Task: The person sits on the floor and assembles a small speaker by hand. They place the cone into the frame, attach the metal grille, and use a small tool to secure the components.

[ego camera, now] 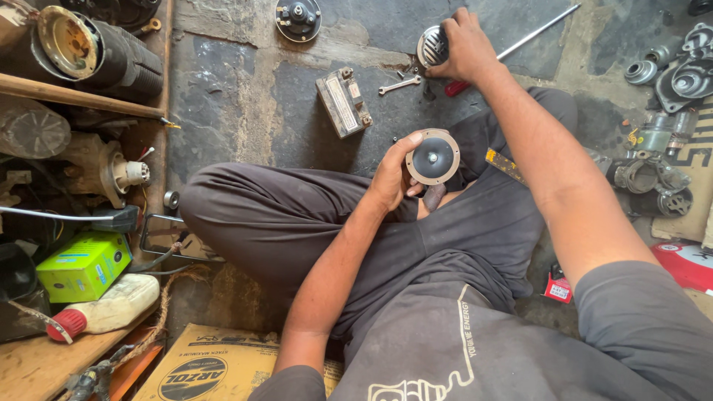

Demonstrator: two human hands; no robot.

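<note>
My left hand point(392, 177) holds a round disc-shaped metal part point(433, 157) with a dark face, a pale rim and a centre bolt, above my crossed legs. My right hand point(466, 46) reaches forward to the floor and grips a round ribbed metal part point(431, 46). A small spanner point(399, 86) lies just left of that hand, and a red-handled tool point(454, 87) sits under my wrist. A small grey battery point(343, 102) rests on the floor ahead of my left knee.
A long metal rod point(541, 30) lies right of my right hand. Motor housings and parts point(661, 82) crowd the right side. Shelves on the left hold old motors point(89, 48), a green box point(84, 266) and a white bottle point(111, 306). A cardboard box point(215, 364) lies near my left elbow.
</note>
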